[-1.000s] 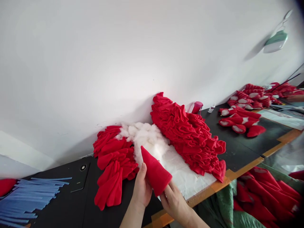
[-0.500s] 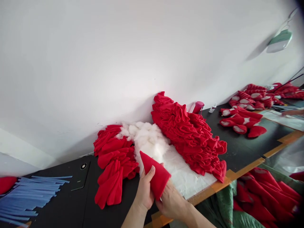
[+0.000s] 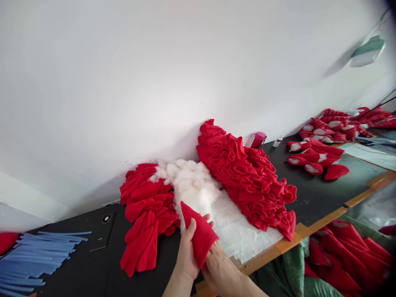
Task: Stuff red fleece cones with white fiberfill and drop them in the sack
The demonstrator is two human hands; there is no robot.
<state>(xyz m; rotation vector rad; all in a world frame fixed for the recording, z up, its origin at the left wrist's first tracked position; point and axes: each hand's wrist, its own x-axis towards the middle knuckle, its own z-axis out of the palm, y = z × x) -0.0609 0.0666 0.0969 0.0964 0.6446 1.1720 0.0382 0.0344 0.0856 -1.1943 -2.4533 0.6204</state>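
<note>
My left hand [image 3: 187,251] is wrapped around a pointed red fabric cone [image 3: 201,235], thumb on the near side and fingertips showing past the far edge. The cone's tip points up and away, its wide mouth toward me. My right hand [image 3: 221,266] reaches into that mouth, and its fingers are hidden inside the cloth. Just beyond the cone lies a heap of white fluffy stuffing [image 3: 193,177] on a white plastic sheet [image 3: 236,231]. Left of the stuffing is a pile of red cloth pieces [image 3: 145,222].
A tall stack of red fabric [image 3: 244,177] leans on the wall to the right. Blue strips [image 3: 40,255] and a dark phone [image 3: 103,231] lie at left. Stuffed red pieces [image 3: 315,156] are farther right. A green sack [image 3: 291,268] with red cloth hangs below the taped table edge [image 3: 297,233].
My right hand has pushed a bit deeper into the cone. Both hands and the cone have shifted slightly down and left in view. The left-hand grip stays on the cloth.
</note>
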